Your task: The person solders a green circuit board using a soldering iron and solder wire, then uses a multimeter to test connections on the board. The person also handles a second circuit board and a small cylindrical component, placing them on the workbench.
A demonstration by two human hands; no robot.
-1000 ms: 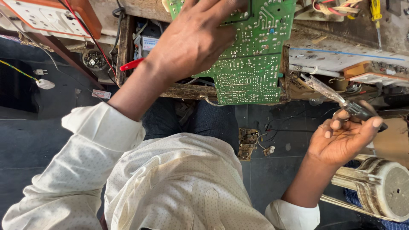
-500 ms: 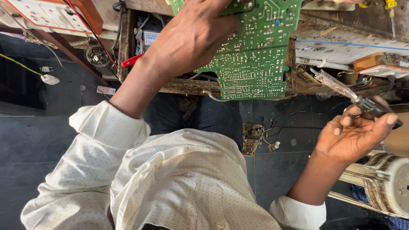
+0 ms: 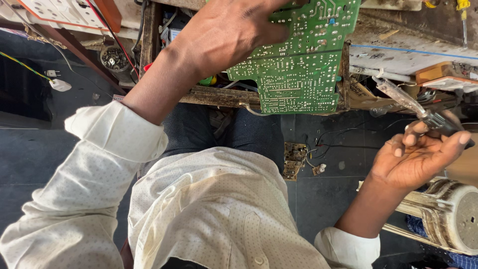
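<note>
Since a moment ago, my right hand (image 3: 418,154) is sitting a little lower and further out to the side, while my left hand (image 3: 229,35) is staying pressed on the green circuit board (image 3: 298,65) just as before.

My left grip is lying spread over the top left part of the board, fingers reaching across its solder side and thumb side towards the wooden tray (image 3: 219,95) beneath; it is steadying the board rather than closing round it, and how far the fingers are wrapping the far edge I cannot tell. That board is resting tilted in the tray at the edge of the tabletop (image 3: 398,55), solder joints facing me, its lower edge just above my knees.

My right grip is turned palm up and loosely curled, pinching the dark handle of a soldering iron (image 3: 413,107) between thumb and fingertips. Its pale, grimy shaft is pointing up and left towards the board, well apart from it, with the tip near the tabletop's edge.

Beside my right wrist a cream, ribbed motor housing (image 3: 448,214) is standing on the dark floor (image 3: 328,189). Between my knees and that hand, a small brown circuit board (image 3: 294,159) with loose wires is lying on the floor. To my left, a small round tin of screws (image 3: 115,59) is sitting near a white plug (image 3: 59,85).
</note>
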